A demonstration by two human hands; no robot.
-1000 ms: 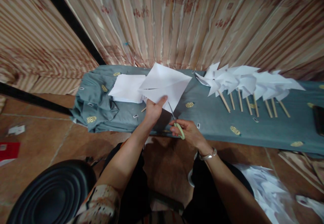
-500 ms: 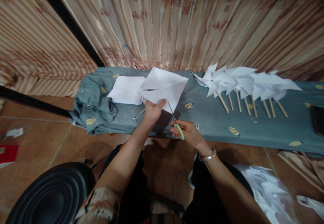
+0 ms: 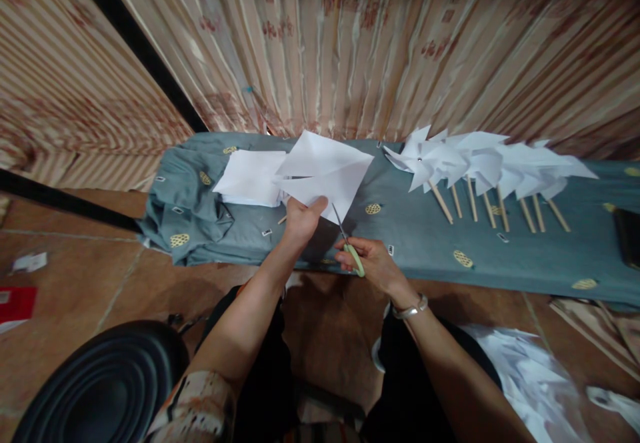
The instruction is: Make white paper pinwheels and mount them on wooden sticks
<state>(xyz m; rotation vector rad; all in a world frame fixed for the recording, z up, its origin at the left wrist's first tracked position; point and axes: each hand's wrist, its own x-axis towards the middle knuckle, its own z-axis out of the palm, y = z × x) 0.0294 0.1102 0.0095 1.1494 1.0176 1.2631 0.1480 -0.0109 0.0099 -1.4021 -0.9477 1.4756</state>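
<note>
Grey-green patterned cloth (image 3: 425,243) on the bench, paper pinwheels on wooden sticks (image 3: 480,163) at 2 o'clock. Creased white paper square (image 3: 325,169) sits a touch lower vs 1 s ago, w/ cut barely advanced. Left hand (image 3: 300,219) pinches its near corner. Right hand (image 3: 373,263) closed on green-handled scissors (image 3: 347,243), blades at paper edge.

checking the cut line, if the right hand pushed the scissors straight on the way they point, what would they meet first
Probably the creased white paper square held up by the left hand. The right hand aims the green-handled scissors up-left, blade tips at its lower edge; depth is unclear.
</note>
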